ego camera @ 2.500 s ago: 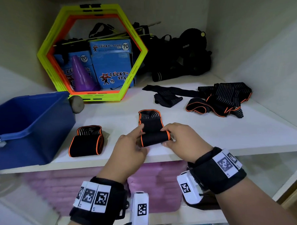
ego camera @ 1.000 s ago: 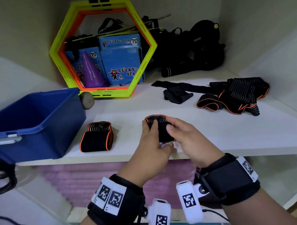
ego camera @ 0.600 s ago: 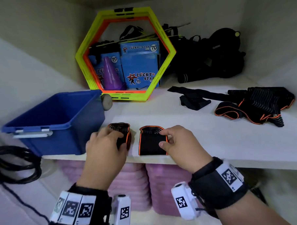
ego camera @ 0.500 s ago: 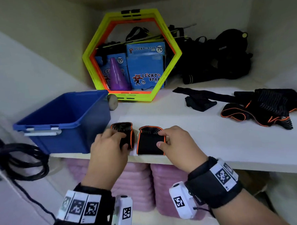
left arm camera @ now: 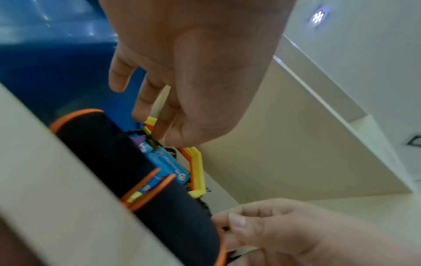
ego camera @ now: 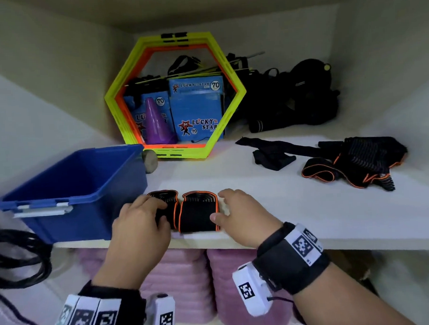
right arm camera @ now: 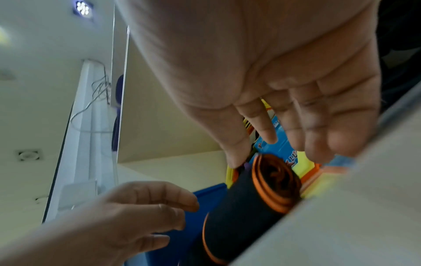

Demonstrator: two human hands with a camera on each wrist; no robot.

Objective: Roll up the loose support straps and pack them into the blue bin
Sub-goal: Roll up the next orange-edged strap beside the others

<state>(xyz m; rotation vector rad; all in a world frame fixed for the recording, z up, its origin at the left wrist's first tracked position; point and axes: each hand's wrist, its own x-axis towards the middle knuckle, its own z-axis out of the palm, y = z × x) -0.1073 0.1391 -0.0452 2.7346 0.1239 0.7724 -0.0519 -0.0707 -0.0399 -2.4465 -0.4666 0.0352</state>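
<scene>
Mid-left of frame we see the blue bin (ego camera: 69, 193). Upper centre: boxes reading "LUCKY STAR" (ego camera: 197, 109), "70". Lower centre, two rolled straps (ego camera: 197, 212) side by side at shelf edge; our left hand (ego camera: 140, 229) grips the left one, right hand (ego camera: 240, 215) spread loose beside the other.

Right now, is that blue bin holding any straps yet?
Empty, as far as shows: the blue bin has bare walls inside, and both rolled straps lie on the shelf.

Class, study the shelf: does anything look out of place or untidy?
Yes. The loose straps lie in a tangled, unrolled heap at the shelf's right, unlike the two neat rolled straps at the front edge. The blue bin overhangs the shelf's front edge.
</scene>
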